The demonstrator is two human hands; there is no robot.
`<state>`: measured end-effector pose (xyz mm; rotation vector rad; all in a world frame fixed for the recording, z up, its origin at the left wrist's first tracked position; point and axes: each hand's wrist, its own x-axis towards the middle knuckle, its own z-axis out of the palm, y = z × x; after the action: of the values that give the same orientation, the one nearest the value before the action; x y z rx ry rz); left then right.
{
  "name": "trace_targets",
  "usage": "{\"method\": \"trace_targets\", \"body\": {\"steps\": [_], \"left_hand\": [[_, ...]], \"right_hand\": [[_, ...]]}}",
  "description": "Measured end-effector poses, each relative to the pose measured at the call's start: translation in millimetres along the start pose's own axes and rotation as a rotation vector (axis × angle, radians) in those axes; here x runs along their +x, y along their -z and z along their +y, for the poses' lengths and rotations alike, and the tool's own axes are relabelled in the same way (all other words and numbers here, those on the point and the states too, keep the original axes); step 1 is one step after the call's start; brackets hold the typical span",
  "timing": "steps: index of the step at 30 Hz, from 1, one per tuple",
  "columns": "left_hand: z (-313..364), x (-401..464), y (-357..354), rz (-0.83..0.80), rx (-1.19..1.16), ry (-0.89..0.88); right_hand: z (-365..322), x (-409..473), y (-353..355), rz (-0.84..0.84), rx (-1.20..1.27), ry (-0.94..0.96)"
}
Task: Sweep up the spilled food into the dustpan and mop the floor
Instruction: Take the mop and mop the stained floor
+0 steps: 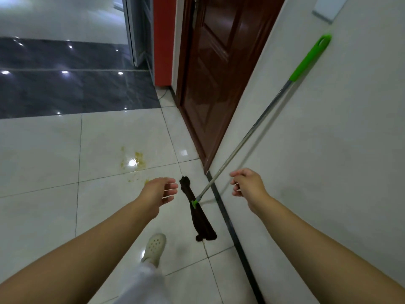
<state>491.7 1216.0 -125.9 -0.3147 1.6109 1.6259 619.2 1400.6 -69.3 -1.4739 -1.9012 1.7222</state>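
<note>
Mop (247, 137) leaning against the white wall (328, 150) on my right, its green grip high up on the wall and its metal pole slanting down to the dark cloth head (198, 213), which lies flat on the pale floor tiles (43, 172) just beside the dark skirting strip. My right hand (246, 183) reaches toward the pole, close to its lower part but not touching it, fingers loosely curled with nothing in them. My left hand (161, 191) is stretched forward too, fingers relaxed and nearly straight, holding nothing, just left of the top end of the mop head. Beyond my left hand a yellowish smear of spilled food (133, 161) spreads across the tile, with small specks trailing toward my wrist. My foot in a white perforated clog (154, 246) stands on the tiles below the hands. A dark brown door (217, 73) meets the wall ahead, and the floor turns to dark glossy tiles further off on the left
</note>
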Motion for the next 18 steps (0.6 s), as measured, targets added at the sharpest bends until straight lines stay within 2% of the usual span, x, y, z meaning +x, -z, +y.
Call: {"method": "trace_targets", "body": {"steps": [3,5,12,15,18], "left_hand": [[37.4,40.9,-22.1,-0.049,0.006,0.006],[63.2,67.5,-34.7,-0.071,0.008,0.025],[142.4,154.6,-52.5,-0.115,0.013,0.083],[158.6,189.6,-52.3,-0.104,0.042,0.13],[162.0,216.0,-51.6,-0.082,0.074,0.206]], "right_hand": [[-35.6,49.0,-6.0,0.025,-0.101,0.053],[-58.7,85.3,-8.4,0.044,-0.268,0.119],[-125.9,201.4,-2.5,0.127,-1.197,0.322],[-141.5,234.9,1.3,0.147,-1.676,0.366],[-150.2,254.8,5.1,0.122,-2.005,0.377]]}}
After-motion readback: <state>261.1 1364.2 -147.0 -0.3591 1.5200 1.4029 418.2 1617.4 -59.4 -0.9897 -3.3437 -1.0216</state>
